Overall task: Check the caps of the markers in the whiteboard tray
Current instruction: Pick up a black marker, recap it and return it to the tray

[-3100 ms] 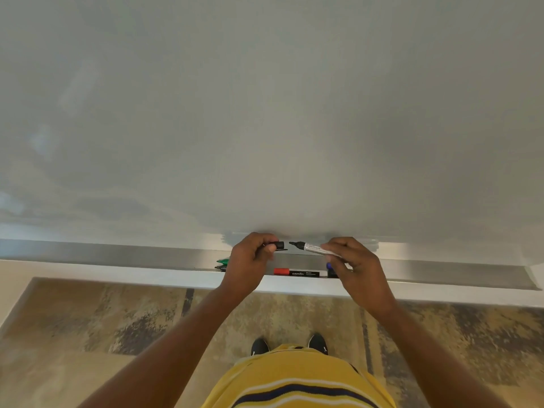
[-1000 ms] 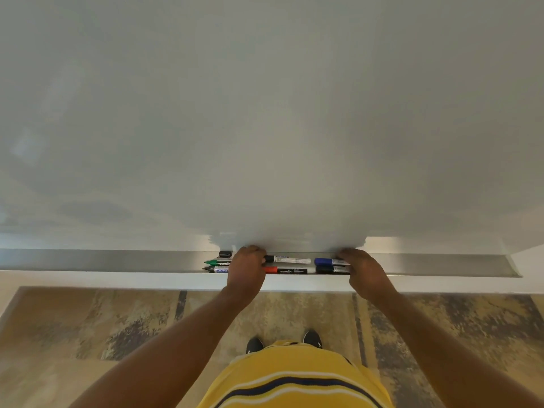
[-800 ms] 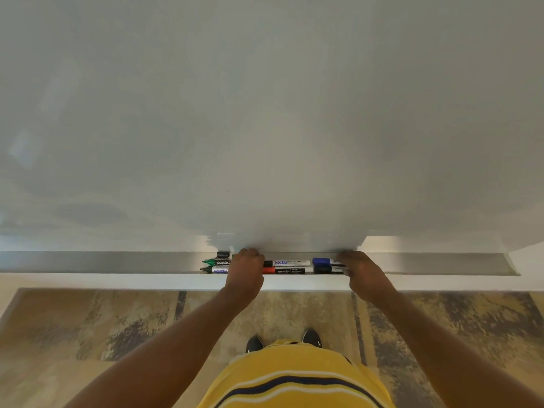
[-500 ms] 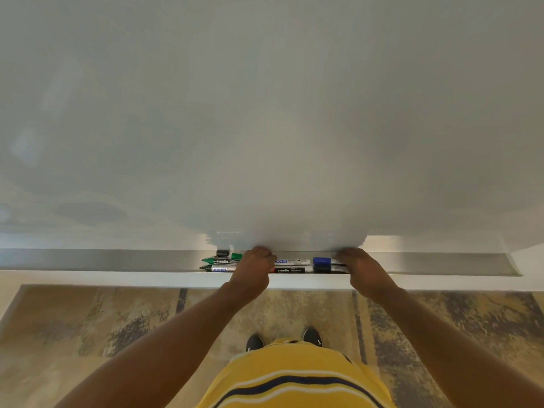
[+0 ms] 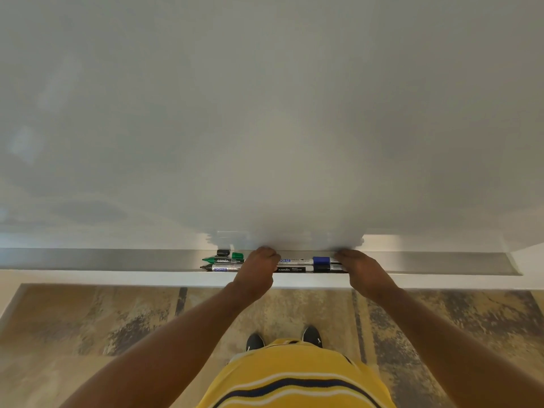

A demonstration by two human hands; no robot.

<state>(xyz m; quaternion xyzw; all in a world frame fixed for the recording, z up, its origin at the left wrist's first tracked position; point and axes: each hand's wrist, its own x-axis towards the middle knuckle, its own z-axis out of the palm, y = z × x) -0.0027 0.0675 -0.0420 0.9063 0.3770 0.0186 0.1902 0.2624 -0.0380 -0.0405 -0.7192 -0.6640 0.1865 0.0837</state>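
Observation:
The metal whiteboard tray (image 5: pixel 117 259) holds several markers. At the left lie an uncapped green marker (image 5: pixel 223 260) and an uncapped black-tipped marker (image 5: pixel 220 268). Behind them sit a loose green cap (image 5: pixel 237 255) and a loose black cap (image 5: pixel 223 252). In the middle are a white marker (image 5: pixel 294 261), a blue cap (image 5: pixel 321 260) and a black-barrelled marker (image 5: pixel 291 269). My left hand (image 5: pixel 259 269) is curled over the left ends of the middle markers and hides their caps. My right hand (image 5: pixel 360 269) covers the right ends. Both grips are hidden.
The whiteboard (image 5: pixel 265 113) fills the upper view, directly in front of me. Below the tray's white front edge (image 5: pixel 147 278) lie a patterned floor (image 5: pixel 88 334), my shoes (image 5: pixel 254 341) and my yellow striped shirt (image 5: pixel 294 384).
3.1 s ago I held an uncapped marker and its cap above the tray. Both hands have since dropped to the tray, and my left hand has slid right, covering the red cap.

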